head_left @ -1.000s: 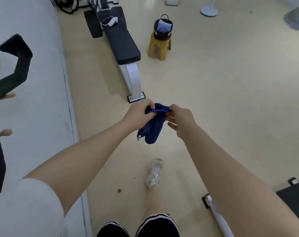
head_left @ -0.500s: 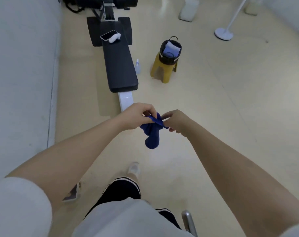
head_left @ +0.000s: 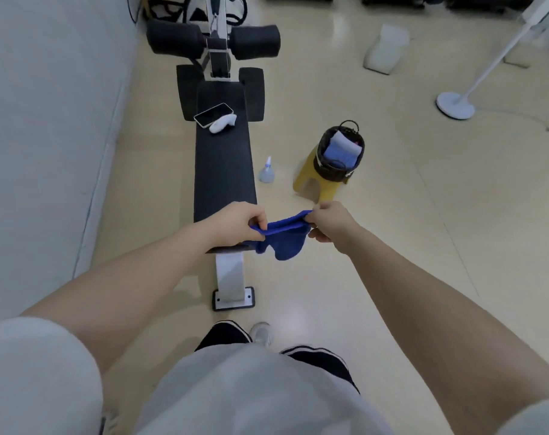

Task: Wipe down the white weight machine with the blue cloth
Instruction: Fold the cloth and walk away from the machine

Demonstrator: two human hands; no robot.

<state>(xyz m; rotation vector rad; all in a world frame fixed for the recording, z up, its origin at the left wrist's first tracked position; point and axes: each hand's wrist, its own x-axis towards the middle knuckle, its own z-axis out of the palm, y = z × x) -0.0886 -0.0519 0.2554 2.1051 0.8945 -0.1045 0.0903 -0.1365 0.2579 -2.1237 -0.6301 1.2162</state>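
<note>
Head view: your left hand [head_left: 235, 222] and right hand [head_left: 329, 221] are each pinching an end of the blue cloth [head_left: 281, 238], stretching it in the air above the near end of the white weight machine [head_left: 230, 277]. Farther along its black pad, a phone [head_left: 213, 113] is lying.

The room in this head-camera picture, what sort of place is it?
Probably a home gym or small exercise room. A white-framed weight bench with a long black pad and black foam leg rollers stands on a pale glossy floor, and a small clear spray bottle sits beside it for cleaning.
</note>
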